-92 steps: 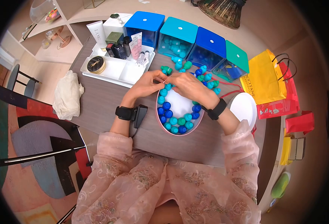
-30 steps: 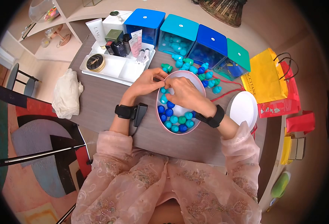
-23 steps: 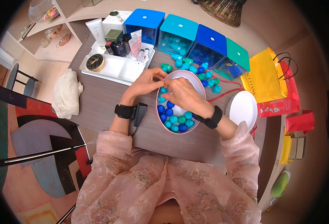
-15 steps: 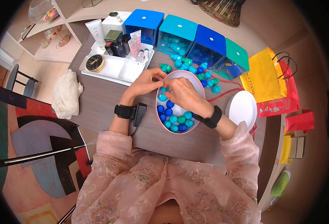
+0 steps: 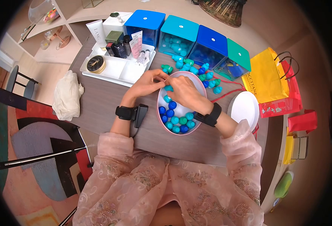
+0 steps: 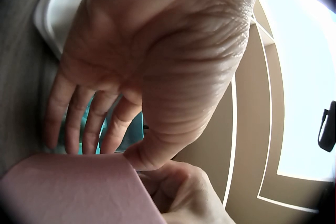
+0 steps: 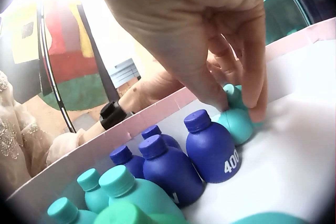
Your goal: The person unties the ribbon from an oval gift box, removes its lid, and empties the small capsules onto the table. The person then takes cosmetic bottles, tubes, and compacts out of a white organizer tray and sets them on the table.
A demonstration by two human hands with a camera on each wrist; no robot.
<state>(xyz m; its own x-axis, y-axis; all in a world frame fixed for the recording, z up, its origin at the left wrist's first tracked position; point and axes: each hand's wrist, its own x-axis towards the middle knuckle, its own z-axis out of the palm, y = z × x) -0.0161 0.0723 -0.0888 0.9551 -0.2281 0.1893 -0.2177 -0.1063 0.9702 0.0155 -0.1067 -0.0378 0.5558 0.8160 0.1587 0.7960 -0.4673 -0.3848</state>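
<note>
A pink-walled oval box [image 5: 201,124] with a white inside stands before me, holding small turquoise, dark blue and green bottles. My left hand [image 5: 149,83] holds the box at its far left end. In the left wrist view its fingers [image 6: 79,116] lie along the outer pink wall, the thumb at the rim. My right hand [image 5: 186,91] reaches inside that same end. As the right wrist view shows, its thumb and fingers pinch a turquoise bottle [image 7: 237,125], partly hidden by them. Close by stands a dark blue bottle [image 7: 212,150] marked 400.
Loose bottles and red cord [image 5: 228,94] lie past the box, before several lidded bins [image 5: 213,39]. A white oval lid [image 5: 244,109] is at the right, near yellow [image 5: 265,77] and red bags. A white cosmetics tray [image 5: 128,75] and a pale cloth bundle [image 5: 68,96] are at the left.
Over the last seconds my right hand has come down inside the box rim. The turquoise bottles near its fingers have shifted. My left hand stays at the rim.
</note>
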